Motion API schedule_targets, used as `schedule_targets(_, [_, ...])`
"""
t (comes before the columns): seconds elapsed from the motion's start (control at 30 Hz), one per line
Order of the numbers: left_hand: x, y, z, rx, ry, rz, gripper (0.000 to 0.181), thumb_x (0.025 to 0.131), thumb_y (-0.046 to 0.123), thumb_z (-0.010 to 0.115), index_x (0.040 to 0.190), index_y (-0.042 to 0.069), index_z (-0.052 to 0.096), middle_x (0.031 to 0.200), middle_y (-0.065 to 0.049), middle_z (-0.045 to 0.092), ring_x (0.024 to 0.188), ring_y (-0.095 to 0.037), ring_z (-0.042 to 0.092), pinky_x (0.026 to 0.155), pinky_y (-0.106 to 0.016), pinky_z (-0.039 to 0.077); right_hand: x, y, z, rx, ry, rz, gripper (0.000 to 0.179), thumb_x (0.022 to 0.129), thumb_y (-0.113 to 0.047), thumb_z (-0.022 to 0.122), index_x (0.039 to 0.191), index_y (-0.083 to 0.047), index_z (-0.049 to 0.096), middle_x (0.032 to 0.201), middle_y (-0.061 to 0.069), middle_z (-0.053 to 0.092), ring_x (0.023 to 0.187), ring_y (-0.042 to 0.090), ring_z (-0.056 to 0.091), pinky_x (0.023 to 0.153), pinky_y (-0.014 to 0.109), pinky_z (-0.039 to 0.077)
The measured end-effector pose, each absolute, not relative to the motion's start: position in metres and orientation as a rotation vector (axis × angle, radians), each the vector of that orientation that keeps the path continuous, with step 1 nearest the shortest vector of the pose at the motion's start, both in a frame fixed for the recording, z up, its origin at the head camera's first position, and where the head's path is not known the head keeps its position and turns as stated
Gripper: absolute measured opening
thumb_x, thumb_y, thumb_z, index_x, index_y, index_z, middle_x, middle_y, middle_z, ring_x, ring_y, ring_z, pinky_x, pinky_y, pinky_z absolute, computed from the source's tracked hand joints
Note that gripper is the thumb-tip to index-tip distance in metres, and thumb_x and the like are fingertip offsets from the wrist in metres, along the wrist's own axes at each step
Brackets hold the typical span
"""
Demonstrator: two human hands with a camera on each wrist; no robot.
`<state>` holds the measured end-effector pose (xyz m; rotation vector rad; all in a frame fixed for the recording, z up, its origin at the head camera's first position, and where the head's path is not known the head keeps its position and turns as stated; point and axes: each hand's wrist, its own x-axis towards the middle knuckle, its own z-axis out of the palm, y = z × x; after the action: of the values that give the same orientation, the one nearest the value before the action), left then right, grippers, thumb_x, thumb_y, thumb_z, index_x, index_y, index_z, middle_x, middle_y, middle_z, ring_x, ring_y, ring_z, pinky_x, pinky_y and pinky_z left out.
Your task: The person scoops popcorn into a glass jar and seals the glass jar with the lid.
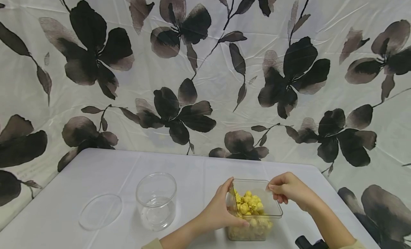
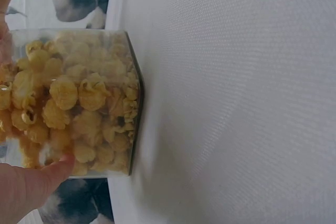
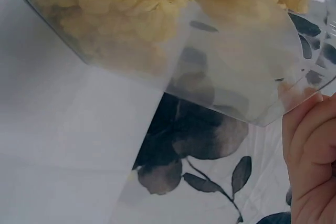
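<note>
A clear square container point(image 1: 269, 216) stands on the table, part filled with yellow popcorn point(image 1: 248, 204) that is heaped toward its left side. My left hand point(image 1: 218, 210) grips the container from the left, its thumb along the front wall below the rim and its fingers round the far side. At the right rim, my right hand point(image 1: 290, 188) pinches the edge between thumb and curled fingers. Through the wall in the left wrist view, popcorn pieces point(image 2: 64, 93) show down to the base. The right wrist view has my right fingers point(image 3: 310, 124) at the container's upper edge.
On the white table point(image 1: 122, 167), a clear round jar point(image 1: 157, 215) stands left of the container, and a clear round lid or disc point(image 1: 100, 211) lies farther left. Black objects point(image 1: 309, 242) sit at the front edge by my right forearm. A floral cloth point(image 1: 224, 81) hangs behind.
</note>
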<state>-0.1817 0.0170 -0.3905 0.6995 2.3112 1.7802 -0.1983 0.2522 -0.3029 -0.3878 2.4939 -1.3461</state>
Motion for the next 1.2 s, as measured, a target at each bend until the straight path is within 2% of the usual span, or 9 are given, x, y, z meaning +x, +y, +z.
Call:
schedule_targets(0.13, [-0.1817, 0.0173, -0.3904, 0.702, 2.313, 1.776, 0.116, 0.062, 0.029, 0.088, 0.149, 0.016, 0.013, 0.142, -0.012, 0.028, 0.131, -0.033, 0.028, 0.093, -0.044, 0.045, -0.1960, 0.2509, -0.3032, -0.391, 2.496, -1.344, 0.019, 0.091, -0.002, 0.050, 0.091, 0.012, 0.063, 0.059, 0.002, 0.053, 0.047, 0.007, 0.045, 0.043, 0.020, 0.040])
schedule_targets(0.37, [-0.1828, 0.0166, -0.3906, 0.704, 2.339, 1.742, 0.116, 0.063, 0.031, 0.087, 0.149, 0.015, 0.012, 0.140, -0.011, 0.030, 0.131, -0.030, 0.029, 0.100, -0.056, 0.033, -0.1950, 0.2496, -0.3078, -0.429, 2.429, -1.359, 0.019, 0.091, -0.004, 0.052, 0.092, 0.012, 0.063, 0.061, 0.003, 0.054, 0.046, 0.007, 0.046, 0.042, 0.019, 0.039])
schedule_targets(0.6, [-0.1822, 0.0172, -0.3922, 0.705, 2.315, 1.753, 0.116, 0.062, 0.031, 0.087, 0.149, 0.016, 0.012, 0.140, -0.011, 0.029, 0.130, -0.030, 0.029, 0.097, -0.047, 0.040, -0.1959, 0.2529, -0.3085, -0.419, 2.406, -1.362, 0.021, 0.091, -0.003, 0.050, 0.094, 0.014, 0.061, 0.060, 0.003, 0.053, 0.044, 0.007, 0.045, 0.041, 0.017, 0.034])
schedule_targets(0.83, [-0.1823, 0.0171, -0.3916, 0.681, 2.334, 1.747, 0.117, 0.062, 0.032, 0.087, 0.150, 0.016, 0.012, 0.140, -0.010, 0.030, 0.132, -0.030, 0.028, 0.102, -0.057, 0.030, -0.1979, 0.2498, -0.3105, -0.445, 2.394, -1.361, 0.020, 0.091, -0.003, 0.051, 0.095, 0.013, 0.062, 0.061, 0.004, 0.054, 0.044, 0.008, 0.045, 0.040, 0.017, 0.034])
schedule_targets(1.1, [-0.1816, 0.0170, -0.3916, 0.693, 2.310, 1.750, 0.117, 0.063, 0.031, 0.087, 0.150, 0.015, 0.011, 0.139, -0.012, 0.030, 0.129, -0.030, 0.030, 0.097, -0.049, 0.041, -0.1965, 0.2515, -0.3104, -0.397, 2.398, -1.391, 0.020, 0.092, -0.003, 0.050, 0.094, 0.012, 0.063, 0.060, 0.003, 0.054, 0.045, 0.008, 0.047, 0.041, 0.017, 0.034])
schedule_targets(1.2, [-0.1820, 0.0169, -0.3910, 0.685, 2.308, 1.751, 0.116, 0.063, 0.031, 0.087, 0.150, 0.016, 0.011, 0.139, -0.011, 0.031, 0.128, -0.029, 0.031, 0.097, -0.051, 0.039, -0.1964, 0.2507, -0.3104, -0.414, 2.380, -1.399, 0.020, 0.092, -0.003, 0.050, 0.093, 0.012, 0.062, 0.060, 0.003, 0.054, 0.045, 0.008, 0.047, 0.041, 0.016, 0.034])
